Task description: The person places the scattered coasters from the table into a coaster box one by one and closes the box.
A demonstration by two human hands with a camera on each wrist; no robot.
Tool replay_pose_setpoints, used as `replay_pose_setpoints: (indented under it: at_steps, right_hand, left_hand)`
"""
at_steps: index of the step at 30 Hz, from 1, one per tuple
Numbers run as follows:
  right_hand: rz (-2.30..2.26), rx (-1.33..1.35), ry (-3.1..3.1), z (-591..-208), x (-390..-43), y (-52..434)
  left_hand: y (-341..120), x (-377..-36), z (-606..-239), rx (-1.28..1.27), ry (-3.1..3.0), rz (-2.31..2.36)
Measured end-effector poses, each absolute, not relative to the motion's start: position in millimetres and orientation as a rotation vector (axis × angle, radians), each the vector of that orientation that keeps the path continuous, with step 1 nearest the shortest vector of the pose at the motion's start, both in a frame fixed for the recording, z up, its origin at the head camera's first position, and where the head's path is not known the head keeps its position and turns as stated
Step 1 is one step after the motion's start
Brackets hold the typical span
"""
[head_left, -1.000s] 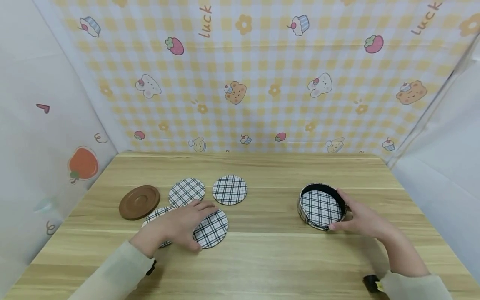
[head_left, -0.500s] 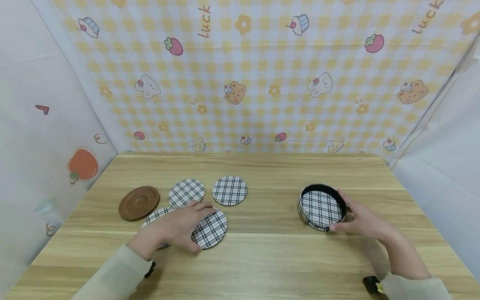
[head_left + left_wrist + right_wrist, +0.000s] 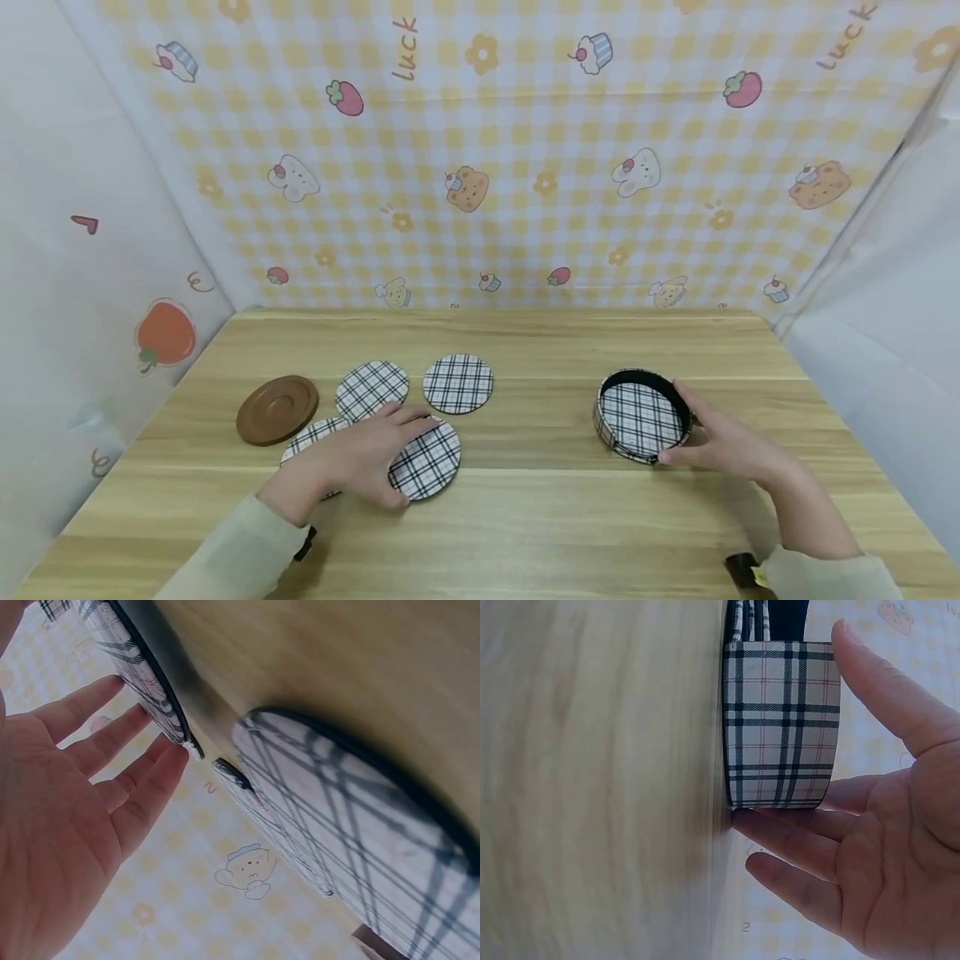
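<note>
At the far left of the table [image 3: 525, 517] a brown saucer [image 3: 278, 408] lies flat and holds nothing. Right of it are four round plaid coasters, all lying flat: one [image 3: 372, 388] behind your left hand [image 3: 360, 457], another [image 3: 458, 383] further right, one [image 3: 313, 433] mostly hidden under your wrist, and the nearest coaster [image 3: 427, 461] under your fingers. Your left hand lies flat on that nearest coaster, fingers straight and slightly spread, with the thumb at its near edge; the coaster sticks out to the right of your fingertips. In the left wrist view the fingers [image 3: 112, 750] are straight and reach to a coaster's edge. Being round, the coasters have no long axis to speak of.

Well apart to the right, the round plaid box [image 3: 642, 414] stands upright with its open mouth up. It has a dark inner wall and plaid showing at the bottom; whether that is a coaster or the lining cannot be told. Your right hand [image 3: 723, 442] cups the box's right side, fingers curled round the wall and thumb against its far rim. The right wrist view shows the plaid wall [image 3: 781, 724] between thumb and fingers.
</note>
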State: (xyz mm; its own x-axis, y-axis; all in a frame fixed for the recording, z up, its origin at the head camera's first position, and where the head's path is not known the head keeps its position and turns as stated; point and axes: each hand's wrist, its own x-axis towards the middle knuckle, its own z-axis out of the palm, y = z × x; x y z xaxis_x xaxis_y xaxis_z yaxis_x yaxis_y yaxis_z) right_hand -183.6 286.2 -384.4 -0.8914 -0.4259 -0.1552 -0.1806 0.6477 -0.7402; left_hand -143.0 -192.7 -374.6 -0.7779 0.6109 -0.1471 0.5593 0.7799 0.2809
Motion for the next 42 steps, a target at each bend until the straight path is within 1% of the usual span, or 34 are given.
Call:
replay_pose_setpoints:
  at_steps: [4, 14, 34, 42]
  right_hand:
    - [-1.111, -0.481, 2.548, -384.0, -183.8, 287.0]
    - [-1.067, -0.482, 2.564, -385.3, -183.5, 285.1]
    - [-1.083, -0.519, 2.567, -386.8, -186.4, 280.5]
    - [-1.093, -0.490, 2.555, -385.9, -185.0, 284.7]
  left_hand:
    - [-189.0, -144.6, -372.6, 0.948, 2.760, 0.327]
    - [-178.1, -146.3, -371.7, 0.936, 2.731, 0.311]
    - [-147.0, -166.6, -365.9, 1.033, 2.695, 0.253]
    - [-125.2, -176.8, -363.0, 1.057, 2.665, 0.229]
